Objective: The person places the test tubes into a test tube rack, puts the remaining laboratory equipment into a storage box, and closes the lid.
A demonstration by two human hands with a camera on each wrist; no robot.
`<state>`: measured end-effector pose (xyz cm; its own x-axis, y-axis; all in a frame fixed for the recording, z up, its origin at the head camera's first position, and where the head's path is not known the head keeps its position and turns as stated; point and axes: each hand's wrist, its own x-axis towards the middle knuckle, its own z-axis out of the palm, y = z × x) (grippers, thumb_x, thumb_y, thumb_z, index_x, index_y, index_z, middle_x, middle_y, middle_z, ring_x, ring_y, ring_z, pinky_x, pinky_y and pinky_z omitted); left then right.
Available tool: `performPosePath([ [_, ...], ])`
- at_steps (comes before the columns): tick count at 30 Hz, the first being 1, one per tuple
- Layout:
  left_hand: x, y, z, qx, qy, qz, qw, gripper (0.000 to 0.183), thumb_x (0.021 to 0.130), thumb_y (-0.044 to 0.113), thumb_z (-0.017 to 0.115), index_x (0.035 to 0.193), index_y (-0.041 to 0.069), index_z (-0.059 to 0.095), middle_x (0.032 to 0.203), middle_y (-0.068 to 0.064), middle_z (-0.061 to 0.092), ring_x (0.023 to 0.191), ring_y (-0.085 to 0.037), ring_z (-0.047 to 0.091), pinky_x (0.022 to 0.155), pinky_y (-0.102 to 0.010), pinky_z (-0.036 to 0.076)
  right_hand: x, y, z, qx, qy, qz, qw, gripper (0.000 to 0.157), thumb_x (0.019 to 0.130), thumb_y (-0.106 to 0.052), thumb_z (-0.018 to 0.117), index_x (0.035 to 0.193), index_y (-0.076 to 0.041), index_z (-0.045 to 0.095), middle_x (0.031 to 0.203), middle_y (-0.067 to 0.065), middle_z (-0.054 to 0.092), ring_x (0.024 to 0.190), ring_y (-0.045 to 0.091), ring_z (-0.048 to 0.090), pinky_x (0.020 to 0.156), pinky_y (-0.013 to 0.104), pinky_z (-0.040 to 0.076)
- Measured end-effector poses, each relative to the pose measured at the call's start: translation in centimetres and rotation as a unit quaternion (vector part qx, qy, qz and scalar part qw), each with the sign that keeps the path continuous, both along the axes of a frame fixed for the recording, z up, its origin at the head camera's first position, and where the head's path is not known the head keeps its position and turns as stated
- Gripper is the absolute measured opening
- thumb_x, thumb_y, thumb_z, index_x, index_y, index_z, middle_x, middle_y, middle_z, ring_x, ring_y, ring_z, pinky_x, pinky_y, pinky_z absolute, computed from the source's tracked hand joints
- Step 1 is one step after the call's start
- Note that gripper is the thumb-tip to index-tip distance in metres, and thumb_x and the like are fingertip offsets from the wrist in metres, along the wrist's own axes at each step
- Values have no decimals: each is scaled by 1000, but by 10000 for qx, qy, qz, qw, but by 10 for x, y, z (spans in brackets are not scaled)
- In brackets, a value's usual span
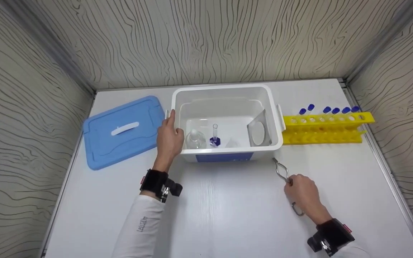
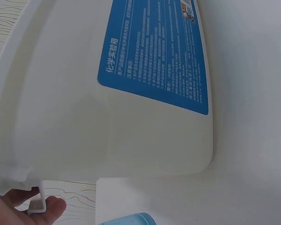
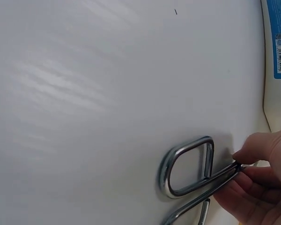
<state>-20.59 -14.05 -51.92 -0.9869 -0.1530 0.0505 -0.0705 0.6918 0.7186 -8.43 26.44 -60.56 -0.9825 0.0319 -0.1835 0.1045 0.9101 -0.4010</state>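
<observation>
My left hand (image 1: 169, 139) holds the left side of a white plastic storage box (image 1: 228, 149); in the left wrist view its fingers (image 2: 54, 208) curl round the box's side handle (image 2: 37, 206). Between thumb and fingers, my right hand (image 1: 303, 195) pinches metal crucible tongs (image 1: 275, 161) near their pivot. The tongs lie low over the tabletop, tips toward the box's front right corner. Inside the box are a clear glass bottle (image 1: 195, 140), a measuring cylinder with a blue hexagonal base (image 1: 215, 141), a small clear object too faint to identify, and a wire gauze with a white round centre (image 1: 258, 133).
A blue lid (image 1: 131, 143) with a white handle lies left of the box. Right of it stands a yellow test tube rack (image 1: 321, 138) holding several blue-capped tubes (image 1: 311, 107). Patterned walls (image 1: 206, 43) enclose the white table (image 1: 221, 215) at back and sides.
</observation>
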Motion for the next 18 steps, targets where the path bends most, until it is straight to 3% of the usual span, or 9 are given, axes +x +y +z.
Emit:
performPosePath([
  [3, 0, 0, 0, 2, 0, -13, 10000, 65, 93, 7, 47, 156, 11, 31, 143, -26, 52, 128, -41, 55, 104, -51, 49, -1, 3, 1, -128, -204, 4, 9997, 16, 82, -2, 63, 89, 5, 74, 72, 11, 71, 57, 16, 52, 50, 26, 40],
  [9, 0, 0, 1, -34, 90, -24, 10000, 66, 90, 7, 45, 155, 9, 33, 143, -26, 52, 127, -44, 55, 104, -53, 48, -2, 3, 11, -216, -172, 104, 9996, 25, 80, -3, 63, 101, 7, 74, 83, 16, 74, 63, 17, 55, 54, 25, 43],
  [18, 0, 0, 1, 8, 74, -17, 10000, 67, 90, 7, 46, 155, 9, 32, 143, -26, 53, 127, -42, 56, 103, -51, 49, -11, 17, 43, -441, 629, -76, 9970, 27, 84, -6, 65, 105, 10, 72, 85, 21, 73, 65, 19, 59, 50, 19, 44],
])
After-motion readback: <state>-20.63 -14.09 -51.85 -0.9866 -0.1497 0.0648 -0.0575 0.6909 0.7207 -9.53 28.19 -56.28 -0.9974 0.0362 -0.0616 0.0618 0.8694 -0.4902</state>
